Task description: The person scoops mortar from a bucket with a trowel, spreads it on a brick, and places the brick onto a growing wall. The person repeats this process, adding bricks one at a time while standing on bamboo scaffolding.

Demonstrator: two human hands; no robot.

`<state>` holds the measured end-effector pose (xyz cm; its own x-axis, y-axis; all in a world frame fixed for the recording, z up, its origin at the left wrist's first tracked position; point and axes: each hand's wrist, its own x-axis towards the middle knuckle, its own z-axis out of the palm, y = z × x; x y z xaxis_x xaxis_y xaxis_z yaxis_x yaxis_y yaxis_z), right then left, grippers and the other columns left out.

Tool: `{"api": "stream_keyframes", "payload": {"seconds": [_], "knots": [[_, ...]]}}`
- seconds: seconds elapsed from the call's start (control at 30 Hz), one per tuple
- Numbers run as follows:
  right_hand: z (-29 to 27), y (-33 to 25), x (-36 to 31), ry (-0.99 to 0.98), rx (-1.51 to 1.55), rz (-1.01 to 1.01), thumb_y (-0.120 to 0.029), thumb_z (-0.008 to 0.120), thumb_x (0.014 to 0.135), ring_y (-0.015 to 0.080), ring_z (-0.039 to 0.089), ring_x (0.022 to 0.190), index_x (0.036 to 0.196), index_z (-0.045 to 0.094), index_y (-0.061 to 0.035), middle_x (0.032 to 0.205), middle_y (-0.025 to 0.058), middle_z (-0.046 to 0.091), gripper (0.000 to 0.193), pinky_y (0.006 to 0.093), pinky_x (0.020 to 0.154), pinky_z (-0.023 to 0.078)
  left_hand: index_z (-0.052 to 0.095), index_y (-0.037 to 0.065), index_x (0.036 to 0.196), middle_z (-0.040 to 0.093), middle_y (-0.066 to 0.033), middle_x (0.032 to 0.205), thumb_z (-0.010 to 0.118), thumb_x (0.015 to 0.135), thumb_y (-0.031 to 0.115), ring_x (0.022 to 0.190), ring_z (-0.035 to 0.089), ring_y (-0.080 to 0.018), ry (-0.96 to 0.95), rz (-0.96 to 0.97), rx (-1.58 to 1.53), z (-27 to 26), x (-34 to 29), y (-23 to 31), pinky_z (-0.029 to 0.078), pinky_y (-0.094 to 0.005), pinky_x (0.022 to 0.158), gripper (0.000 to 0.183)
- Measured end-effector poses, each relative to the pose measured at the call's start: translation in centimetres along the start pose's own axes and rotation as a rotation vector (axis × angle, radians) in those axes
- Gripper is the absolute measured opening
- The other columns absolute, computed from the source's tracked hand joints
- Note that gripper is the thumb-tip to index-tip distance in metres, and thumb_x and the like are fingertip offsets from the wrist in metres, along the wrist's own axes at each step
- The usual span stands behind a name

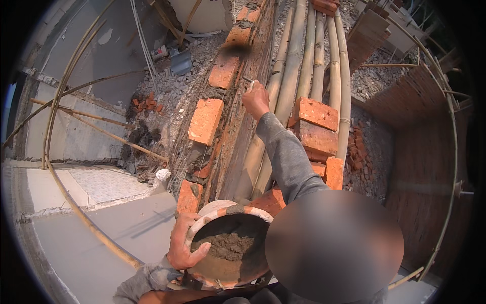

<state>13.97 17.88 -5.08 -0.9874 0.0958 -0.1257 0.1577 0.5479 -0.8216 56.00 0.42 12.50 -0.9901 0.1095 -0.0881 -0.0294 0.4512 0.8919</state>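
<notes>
Orange-red in the sun, the brick [224,72] nearest the right hand [257,99] lay on the wall [197,158], just left of the fingers and slightly farther from the person's body. Its long axis followed the wall's length, from near left to far right. The right fingers, over the wall's right side, appeared closed around a thin grey rod [247,79], most of it hidden. The left hand [186,243] was well back by the wall's near end, its fingers and thumb gripping the rim of a round tub [255,211] with grey-brown mortar [230,247] inside, so the right was the nearer hand. A second brick [205,121] lay on the wall between the two hands.
</notes>
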Motion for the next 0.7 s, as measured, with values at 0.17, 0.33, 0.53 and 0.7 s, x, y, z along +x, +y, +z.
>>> {"api": "stream_keyframes", "payload": {"seconds": [0.17,0.33,0.53,0.7], "knots": [[0.5,-0.5,2.3,-0.235,0.182,0.059,-0.017,0.063,0.099,0.0379,0.072,0.091,0.104,0.066,-0.0006,0.097,0.0213,0.072,0.018,0.0484,0.072,0.057,0.056,-0.001,0.129,0.059,-0.0193,0.122,0.081,0.078,0.016,0.110,0.061,-0.0343,0.004,-0.041,-0.066,0.2,0.2,0.6,0.047,-0.0421,0.100,0.058],[2.5,3.9,-8.6,-0.592,0.325,0.301,-0.016,0.063,0.101,0.0310,0.070,0.076,0.104,0.063,0.0001,0.085,0.0168,0.069,0.017,0.0455,0.059,0.055,0.055,-0.001,0.131,0.058,-0.0198,0.123,0.081,0.080,0.018,0.111,0.060,-0.0344,0.007,0.014,-0.062,0.3,0.5,0.6,0.047,-0.0422,0.100,0.060],[-1.6,5.0,-8.3,-0.572,0.662,0.366,-0.027,0.054,0.111,0.0232,0.067,0.067,0.129,0.050,0.0004,0.085,0.0117,0.064,0.033,0.0403,0.053,0.058,0.053,-0.001,0.132,0.056,-0.0188,0.120,0.082,0.081,0.021,0.111,0.059,-0.0349,0.054,-0.008,-0.079,0.6,-1.5,-0.5,0.048,-0.0430,0.099,0.062],[-1.4,4.7,-1.0,-0.476,0.947,0.053,-0.022,0.062,0.107,0.0252,0.063,0.053,0.085,0.061,-0.0036,0.067,0.0111,0.065,0.029,0.0419,0.045,0.049,0.052,0.000,0.134,0.054,-0.0171,0.119,0.084,0.080,0.024,0.113,0.058,-0.0338,0.071,-0.019,-0.154,0.7,-1.5,-1.5,0.047,-0.0448,0.100,0.068]]}}
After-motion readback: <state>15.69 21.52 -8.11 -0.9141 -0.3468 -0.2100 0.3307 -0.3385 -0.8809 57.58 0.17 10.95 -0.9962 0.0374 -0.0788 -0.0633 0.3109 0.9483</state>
